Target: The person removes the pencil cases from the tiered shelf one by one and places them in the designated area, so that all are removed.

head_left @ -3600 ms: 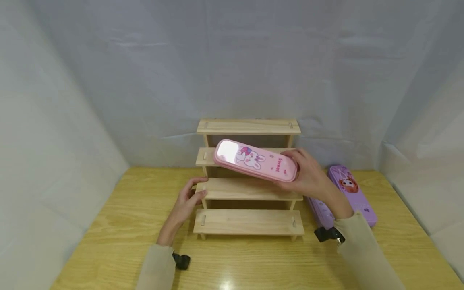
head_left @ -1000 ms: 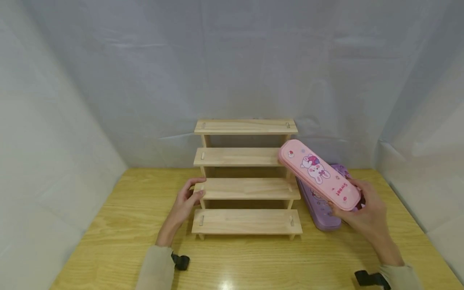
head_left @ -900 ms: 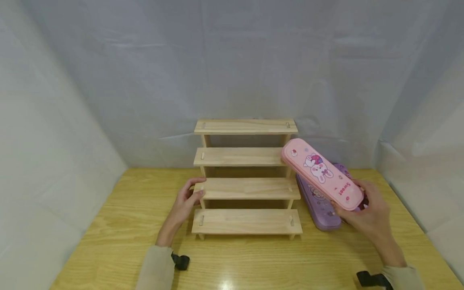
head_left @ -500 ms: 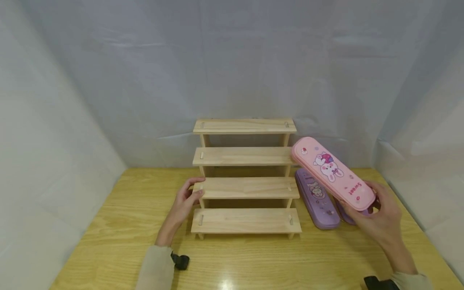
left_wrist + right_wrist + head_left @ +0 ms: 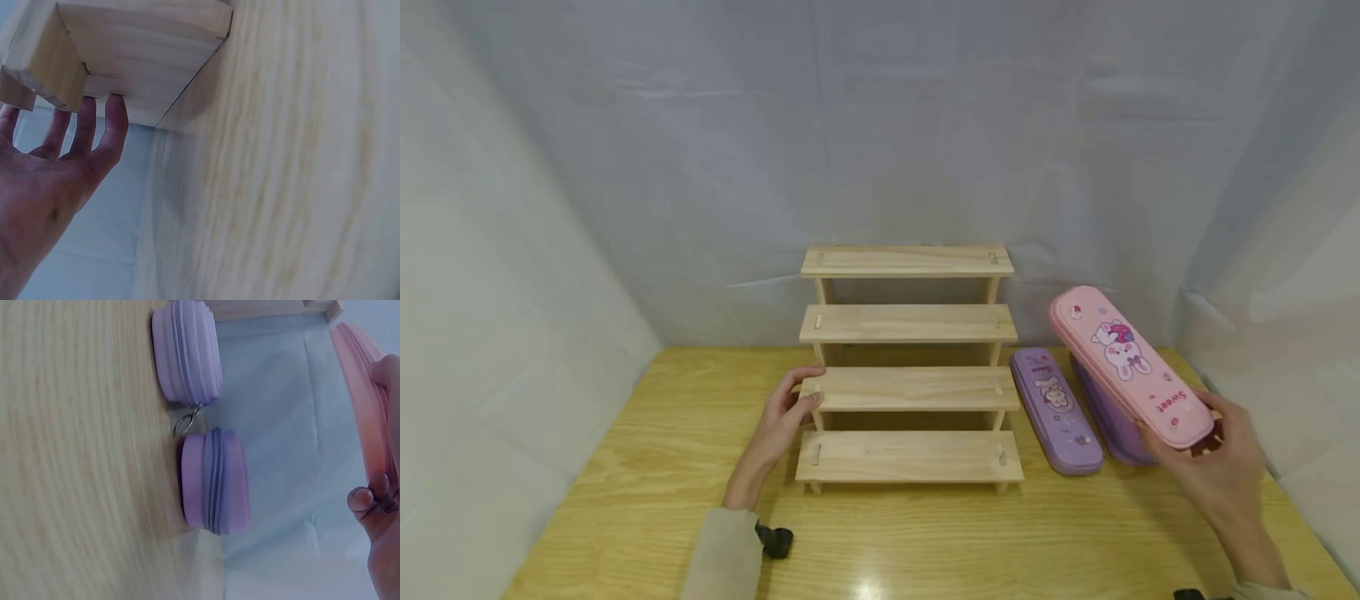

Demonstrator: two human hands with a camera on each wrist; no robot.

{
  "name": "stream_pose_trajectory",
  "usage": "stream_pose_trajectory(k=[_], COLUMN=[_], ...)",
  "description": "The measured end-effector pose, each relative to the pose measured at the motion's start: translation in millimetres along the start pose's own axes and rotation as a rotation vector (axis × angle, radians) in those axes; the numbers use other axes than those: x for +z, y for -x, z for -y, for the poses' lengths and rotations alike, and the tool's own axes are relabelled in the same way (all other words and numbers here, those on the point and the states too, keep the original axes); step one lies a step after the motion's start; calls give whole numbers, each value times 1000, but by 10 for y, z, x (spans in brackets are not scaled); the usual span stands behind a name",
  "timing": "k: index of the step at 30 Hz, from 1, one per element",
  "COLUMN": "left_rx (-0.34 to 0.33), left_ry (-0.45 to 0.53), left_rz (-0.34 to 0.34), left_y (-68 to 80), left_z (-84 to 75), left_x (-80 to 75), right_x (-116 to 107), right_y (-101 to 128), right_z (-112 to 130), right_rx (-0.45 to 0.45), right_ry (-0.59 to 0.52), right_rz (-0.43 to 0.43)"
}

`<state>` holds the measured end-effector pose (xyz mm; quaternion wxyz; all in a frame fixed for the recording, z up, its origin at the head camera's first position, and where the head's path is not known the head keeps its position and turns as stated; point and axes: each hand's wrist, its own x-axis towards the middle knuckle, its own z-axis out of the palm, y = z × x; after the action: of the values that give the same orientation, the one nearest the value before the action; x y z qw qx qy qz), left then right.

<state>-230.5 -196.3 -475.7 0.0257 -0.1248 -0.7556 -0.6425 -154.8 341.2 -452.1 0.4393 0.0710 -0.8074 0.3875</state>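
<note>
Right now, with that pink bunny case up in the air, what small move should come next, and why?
Probably lower the pink pencil case onto the table just right of the two purple pencil cases. The right hand grips it at its near end, tilted, above the farther purple one, while the left hand touches the wooden step shelf.

Two purple pencil cases [image 5: 1056, 411] lie side by side on the wooden table [image 5: 647, 467], white sheeting [image 5: 625, 167] behind.
</note>
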Motion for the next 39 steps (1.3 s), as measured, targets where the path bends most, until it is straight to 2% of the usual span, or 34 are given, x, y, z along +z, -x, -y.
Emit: stream_pose_trajectory(k=[8,19,23,30,39], left_rx=[-19,-11,-3,-4,-8], left_ry=[0,-10,-2,3,8], left_rz=[9,13,13,4,1], left_y=[7,33,41,42,45], left_z=[-20,-6,-10,-26,-31], left_x=[-45,-56,-37,-18,-8], right_x=[-78,-194,-255,-358,-412], right_y=[52,109,122,87,46], right_z=[-89,-255,-306,-442,-539], right_rx=[140,343,432,592,679], right_ry=[175,290,338,431,455], right_rz=[-63,-83,-40,129,232])
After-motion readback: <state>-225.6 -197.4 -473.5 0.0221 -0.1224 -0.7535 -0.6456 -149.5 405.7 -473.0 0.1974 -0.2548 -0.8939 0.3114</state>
